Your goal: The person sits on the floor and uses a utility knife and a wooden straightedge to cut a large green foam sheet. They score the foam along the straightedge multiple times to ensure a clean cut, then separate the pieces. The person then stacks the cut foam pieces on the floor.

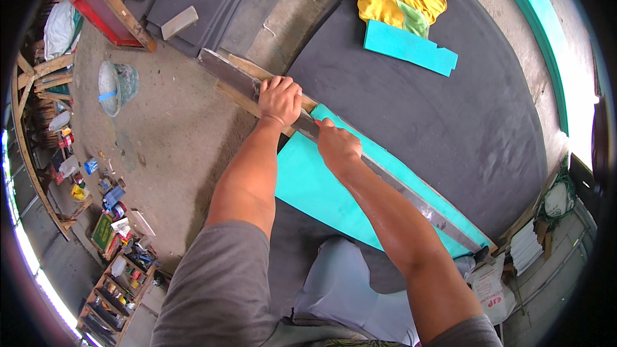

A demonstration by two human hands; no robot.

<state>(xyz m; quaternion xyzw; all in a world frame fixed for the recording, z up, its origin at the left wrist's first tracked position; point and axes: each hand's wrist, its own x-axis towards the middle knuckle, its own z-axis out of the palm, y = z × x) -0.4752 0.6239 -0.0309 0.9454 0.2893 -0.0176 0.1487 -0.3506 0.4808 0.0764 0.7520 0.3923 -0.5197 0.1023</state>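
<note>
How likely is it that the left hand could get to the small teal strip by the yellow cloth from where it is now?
Probably yes, with a long stretch. The left hand presses on the metal straightedge, and only bare dark mat lies between it and the teal strip. Nothing blocks the way, but it would have to let go of the straightedge.

Left hand (280, 99) pressing flat, right hand (337, 146) seemingly gripping, arms extended

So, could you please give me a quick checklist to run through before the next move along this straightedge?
1. Left hand pressing the metal straightedge: ok.
2. Straightedge lying across the teal sheet: ok.
3. Right hand against the straightedge's edge: ok.
4. Tool in right hand: cannot tell, hidden.
5. Dark mat under the sheet: ok.
6. Yellow-green cloth away from the line: ok.
</note>
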